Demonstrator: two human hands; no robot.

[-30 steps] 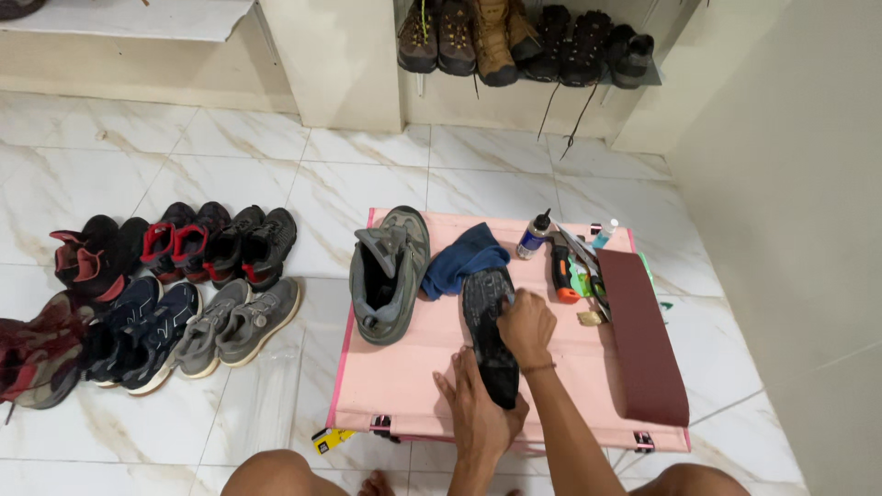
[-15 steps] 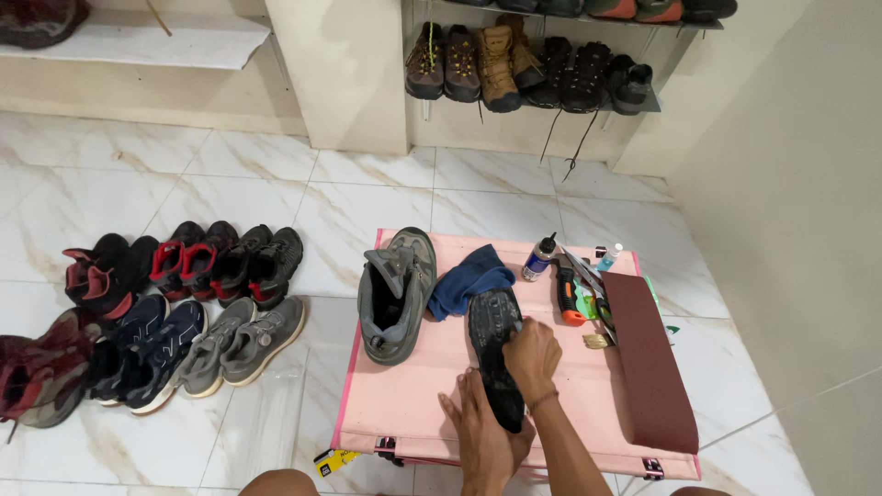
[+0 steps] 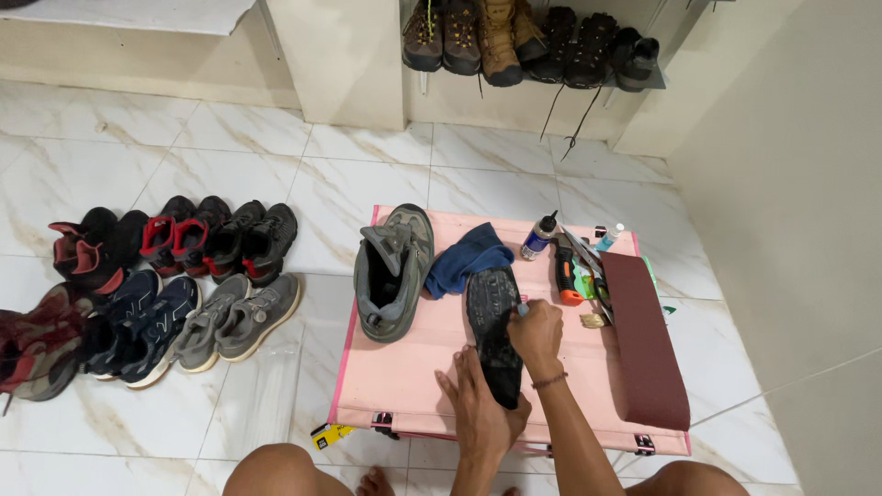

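Note:
A black shoe (image 3: 490,317) lies sole-up on a low pink table (image 3: 404,381). My left hand (image 3: 478,404) presses on the heel end of that shoe, fingers spread over the table and sole. My right hand (image 3: 537,332) rests against the shoe's right side, closed around a small pale-tipped object; what it is cannot be made out. A grey shoe (image 3: 393,271) stands upright to the left, and a blue cloth (image 3: 464,257) lies between the two shoes.
A small bottle (image 3: 539,236), an orange-handled tool (image 3: 565,276), a brush (image 3: 595,320) and a dark red strip (image 3: 643,335) lie on the table's right side. Several pairs of shoes (image 3: 156,285) sit on the marble floor at left. Boots (image 3: 524,41) fill a shelf behind.
The view has shifted slightly, so the table sits a little lower in frame. Both hands stay on the black shoe with almost no movement.

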